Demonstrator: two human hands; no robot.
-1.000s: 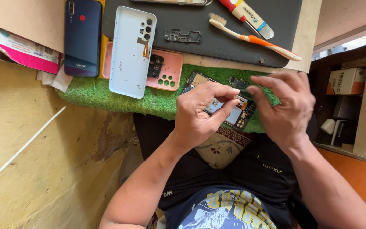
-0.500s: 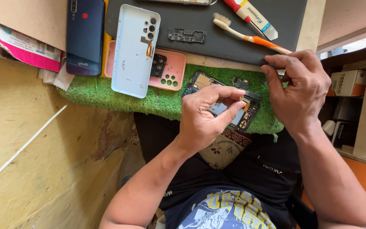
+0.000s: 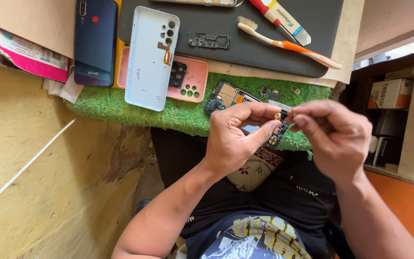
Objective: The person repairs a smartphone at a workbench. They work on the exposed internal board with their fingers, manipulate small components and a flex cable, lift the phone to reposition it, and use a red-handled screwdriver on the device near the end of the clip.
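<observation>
The phone (image 3: 245,103) lies open on the green mat (image 3: 120,108), back cover (image 3: 150,57) off, so much is still left to do. The left hand (image 3: 238,136) and right hand (image 3: 334,136) both pinch a tiny part (image 3: 279,116) above it. At three o'clock sits a white and orange box (image 3: 391,92). At eleven o'clock lies a pink packet (image 3: 22,57).

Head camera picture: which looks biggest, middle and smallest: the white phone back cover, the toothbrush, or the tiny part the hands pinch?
1. White phone back cover, biggest.
2. Toothbrush, about as long, far thinner.
3. Tiny part, pinched between the left hand and right hand, smallest, though nearer the camera.
</observation>
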